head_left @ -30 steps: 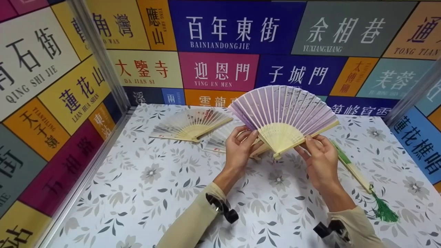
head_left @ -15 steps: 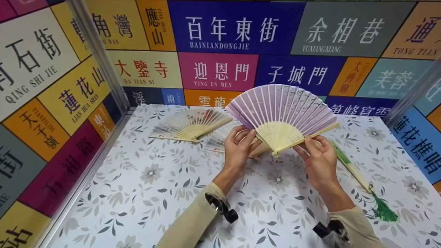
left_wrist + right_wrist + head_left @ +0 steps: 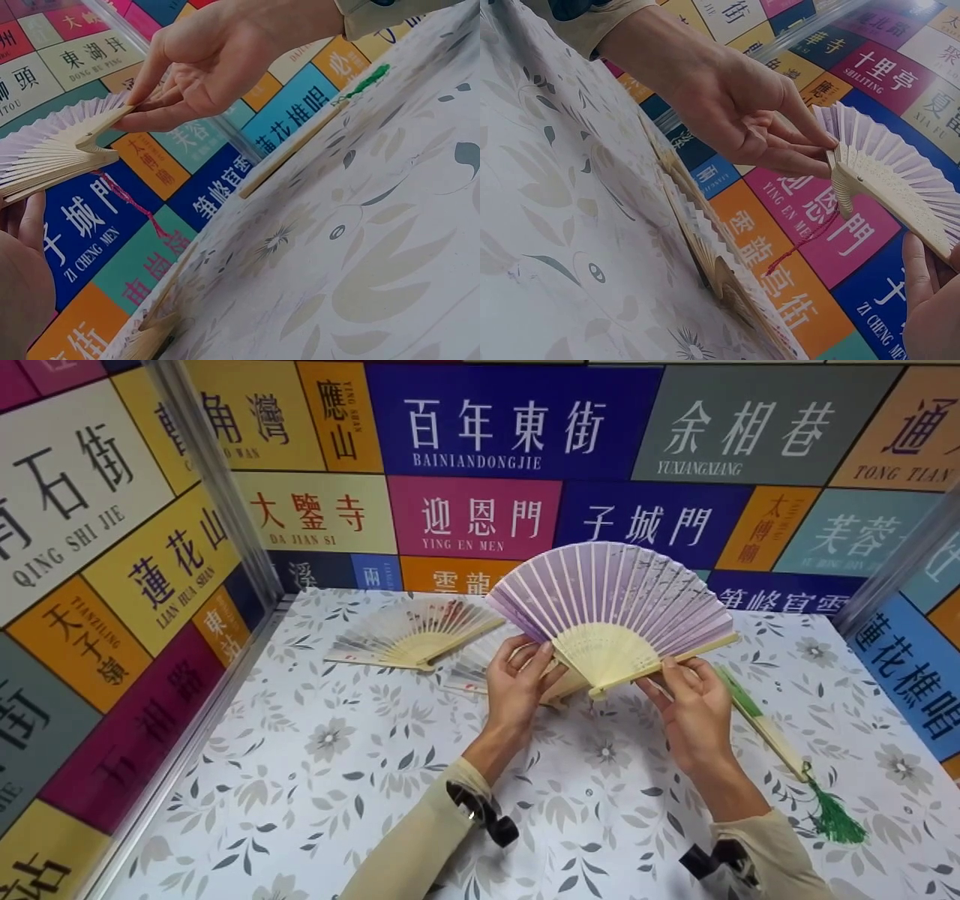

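Observation:
A lilac folding fan (image 3: pixel 611 592) is spread wide above the table, its pale ribs meeting at a pivot at the bottom. My left hand (image 3: pixel 517 679) pinches its left outer rib between thumb and fingers. On the other side, my right hand (image 3: pixel 697 701) pinches the right outer rib. The left wrist view has the right hand (image 3: pixel 214 67) at the fan's edge, with a red cord (image 3: pixel 135 202) hanging from the pivot. In the right wrist view, the left hand (image 3: pixel 727 97) holds the opposite rib of the fan (image 3: pixel 900 172).
A spread white fan with red print (image 3: pixel 420 634) lies at the back of the floral-covered table (image 3: pixel 330 810). Another spread pale fan (image 3: pixel 472 664) lies partly behind the left hand. A folded green fan (image 3: pixel 765 727) with a green tassel (image 3: pixel 838 814) rests at right. Sign-covered walls stand behind.
The lilac fan and both hands have shifted slightly left and up, and the fan looks spread a little wider. The fans on the table have stayed in place.

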Motion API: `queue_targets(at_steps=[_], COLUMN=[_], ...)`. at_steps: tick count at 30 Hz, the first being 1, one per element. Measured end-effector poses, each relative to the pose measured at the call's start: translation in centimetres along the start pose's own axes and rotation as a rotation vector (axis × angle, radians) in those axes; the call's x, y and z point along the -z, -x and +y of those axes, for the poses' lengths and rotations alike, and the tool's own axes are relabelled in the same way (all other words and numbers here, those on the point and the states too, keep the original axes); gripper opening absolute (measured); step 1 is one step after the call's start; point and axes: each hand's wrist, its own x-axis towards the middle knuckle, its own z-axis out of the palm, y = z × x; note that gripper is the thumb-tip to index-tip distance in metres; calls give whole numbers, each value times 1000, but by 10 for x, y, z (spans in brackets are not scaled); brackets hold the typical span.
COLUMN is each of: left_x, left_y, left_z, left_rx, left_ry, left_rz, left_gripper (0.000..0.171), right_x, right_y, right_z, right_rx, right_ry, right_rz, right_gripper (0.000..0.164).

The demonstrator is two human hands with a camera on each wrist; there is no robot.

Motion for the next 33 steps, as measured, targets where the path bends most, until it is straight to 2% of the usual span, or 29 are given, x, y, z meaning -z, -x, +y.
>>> queue_targets(at_steps=[33], left_x=[1], left_y=[-4], left_z=[3], left_rx=[0], left_ry=[3], left_rz=[87], left_gripper=[29], right_x=[1], right_y=[0], right_z=[4], right_rx=[-10], right_ry=[-21], right_rz=[-21], right_gripper=[44])
